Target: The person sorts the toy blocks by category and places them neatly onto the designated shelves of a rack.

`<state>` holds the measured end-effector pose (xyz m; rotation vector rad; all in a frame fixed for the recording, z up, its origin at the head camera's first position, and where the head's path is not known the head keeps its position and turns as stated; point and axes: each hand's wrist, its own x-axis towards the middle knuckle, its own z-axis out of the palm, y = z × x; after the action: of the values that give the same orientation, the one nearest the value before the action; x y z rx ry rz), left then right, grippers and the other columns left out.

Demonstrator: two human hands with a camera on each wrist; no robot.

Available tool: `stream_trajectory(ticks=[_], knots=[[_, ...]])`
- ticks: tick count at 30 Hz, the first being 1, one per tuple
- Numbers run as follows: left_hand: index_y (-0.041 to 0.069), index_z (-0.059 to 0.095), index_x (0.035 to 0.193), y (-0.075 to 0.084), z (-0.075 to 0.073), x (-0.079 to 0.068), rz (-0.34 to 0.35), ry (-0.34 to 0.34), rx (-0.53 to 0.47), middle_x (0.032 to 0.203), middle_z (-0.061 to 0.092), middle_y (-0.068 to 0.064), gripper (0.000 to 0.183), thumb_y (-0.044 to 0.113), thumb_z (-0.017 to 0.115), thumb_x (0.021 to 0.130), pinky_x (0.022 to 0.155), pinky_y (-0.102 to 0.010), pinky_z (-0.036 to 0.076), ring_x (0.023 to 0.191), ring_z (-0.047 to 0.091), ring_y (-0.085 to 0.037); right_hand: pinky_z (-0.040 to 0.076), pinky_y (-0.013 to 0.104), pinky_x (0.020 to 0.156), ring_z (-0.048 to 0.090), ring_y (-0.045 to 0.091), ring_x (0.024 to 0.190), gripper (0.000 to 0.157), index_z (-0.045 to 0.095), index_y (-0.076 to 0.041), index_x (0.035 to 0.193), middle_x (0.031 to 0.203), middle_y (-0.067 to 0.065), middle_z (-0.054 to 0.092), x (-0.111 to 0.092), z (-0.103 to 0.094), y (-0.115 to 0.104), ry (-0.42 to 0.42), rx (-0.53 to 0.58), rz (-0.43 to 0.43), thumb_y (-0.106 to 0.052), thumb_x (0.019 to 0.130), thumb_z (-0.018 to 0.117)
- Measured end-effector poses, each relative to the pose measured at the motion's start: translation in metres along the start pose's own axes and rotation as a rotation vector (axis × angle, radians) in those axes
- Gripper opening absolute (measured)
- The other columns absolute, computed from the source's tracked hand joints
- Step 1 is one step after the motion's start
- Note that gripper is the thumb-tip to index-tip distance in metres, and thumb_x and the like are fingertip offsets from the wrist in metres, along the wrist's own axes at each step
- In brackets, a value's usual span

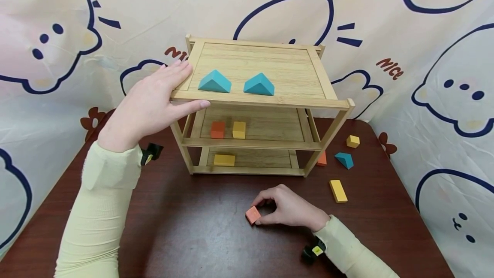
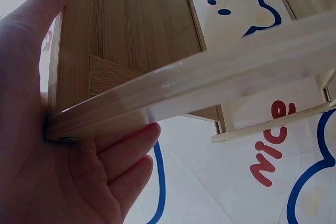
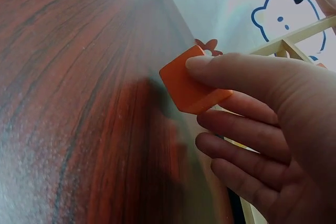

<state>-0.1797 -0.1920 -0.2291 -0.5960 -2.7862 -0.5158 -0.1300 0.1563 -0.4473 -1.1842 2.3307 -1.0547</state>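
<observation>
My left hand [image 1: 148, 102] rests on the front left corner of a wooden three-tier shelf [image 1: 266, 101]. Its thumb lies along the front edge and its fingers along the left side rail; the left wrist view shows the hand [image 2: 79, 166] straddling that corner from below. Two blue triangular blocks, one left [image 1: 214, 82] and one right [image 1: 259, 85], stand on the top board near the front edge. In front of the shelf, my right hand [image 1: 291, 209] pinches a small orange block [image 1: 252, 215] between thumb and fingers, low over the table, the block [image 3: 184, 85] tilted in the right wrist view.
On the middle tier sit a red block [image 1: 218, 129] and a yellow block [image 1: 239, 130]; a yellow block [image 1: 224, 160] lies on the bottom tier. Right of the shelf, the dark table [image 1: 378, 209] bears yellow blocks [image 1: 338, 191], a blue triangular block [image 1: 344, 160] and a partly hidden orange block [image 1: 322, 159].
</observation>
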Motion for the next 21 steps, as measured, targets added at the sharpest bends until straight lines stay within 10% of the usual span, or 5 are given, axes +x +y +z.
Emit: stream_trajectory(ticks=[21], knots=[[0.007, 0.032, 0.16, -0.0006, 0.0014, 0.0, -0.004, 0.008, 0.006, 0.165, 0.023, -0.007, 0.094, 0.066, 0.061, 0.093, 0.122, -0.046, 0.015, 0.152, 0.018, -0.027, 0.058, 0.036, 0.083, 0.069, 0.011, 0.099, 0.031, 0.075, -0.024, 0.116, 0.106, -0.019, 0.07, 0.0057, -0.0075, -0.0057, 0.099, 0.018, -0.022, -0.034, 0.088, 0.082]])
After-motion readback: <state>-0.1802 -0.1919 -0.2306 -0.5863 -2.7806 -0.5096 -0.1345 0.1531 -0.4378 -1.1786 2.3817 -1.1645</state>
